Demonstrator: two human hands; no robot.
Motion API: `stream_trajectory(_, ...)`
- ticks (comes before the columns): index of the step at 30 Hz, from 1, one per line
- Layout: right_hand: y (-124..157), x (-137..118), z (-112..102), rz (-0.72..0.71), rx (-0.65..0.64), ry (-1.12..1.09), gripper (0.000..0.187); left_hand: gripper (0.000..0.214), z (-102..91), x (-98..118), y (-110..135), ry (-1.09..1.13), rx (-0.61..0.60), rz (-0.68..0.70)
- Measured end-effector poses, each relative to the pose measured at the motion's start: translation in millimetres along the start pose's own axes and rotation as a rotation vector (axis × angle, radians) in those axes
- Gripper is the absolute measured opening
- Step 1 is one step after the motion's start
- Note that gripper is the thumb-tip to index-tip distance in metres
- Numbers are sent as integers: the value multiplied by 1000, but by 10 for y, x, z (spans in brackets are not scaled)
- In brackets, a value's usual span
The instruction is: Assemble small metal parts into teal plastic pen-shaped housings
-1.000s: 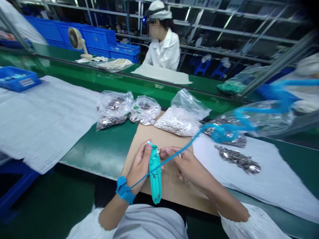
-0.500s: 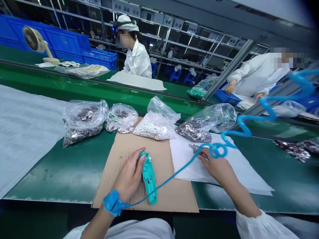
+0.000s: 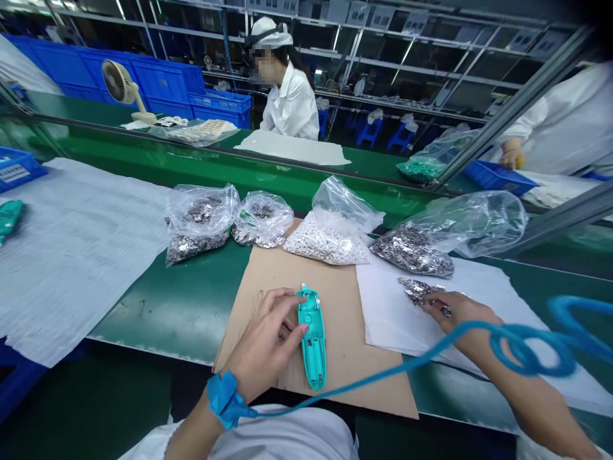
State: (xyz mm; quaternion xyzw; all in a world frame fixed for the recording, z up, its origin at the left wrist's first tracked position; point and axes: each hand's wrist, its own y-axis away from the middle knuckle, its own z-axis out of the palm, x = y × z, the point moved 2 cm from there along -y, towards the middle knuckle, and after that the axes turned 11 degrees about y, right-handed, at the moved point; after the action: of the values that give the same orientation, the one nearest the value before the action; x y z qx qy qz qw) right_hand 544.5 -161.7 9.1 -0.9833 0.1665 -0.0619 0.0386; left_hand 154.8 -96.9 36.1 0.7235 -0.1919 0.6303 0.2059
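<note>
At the lower centre, on cardboard (image 3: 364, 364), the uncovered shell (image 3: 315, 348), apparently part-fitted, is touched by the left hand (image 3: 268, 345) with thumb and forefinger spread, while at right loose pieces (image 3: 414, 289) are left at the fingertips of the right hand (image 3: 464, 313), whose pinch cannot be told.

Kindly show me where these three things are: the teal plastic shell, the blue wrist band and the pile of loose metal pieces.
Teal plastic shell (image 3: 315, 338): head view, middle of its open inner side.
Blue wrist band (image 3: 223, 396): head view, its wrapped part.
Pile of loose metal pieces (image 3: 416, 291): head view, its uncovered left part.
</note>
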Motion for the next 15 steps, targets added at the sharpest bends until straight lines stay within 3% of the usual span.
stream_trajectory(5,-15,-68,-69,-10,0,73,40,31,39,28,79,0,-12,-55)
stream_trajectory(11,-22,-202,-74,-19,13,82,46,27,102,-56,27,58,18,2)
stream_trajectory(15,-2,-224,-59,-15,6,19,43,25,51,-44,39,-23,2,88)
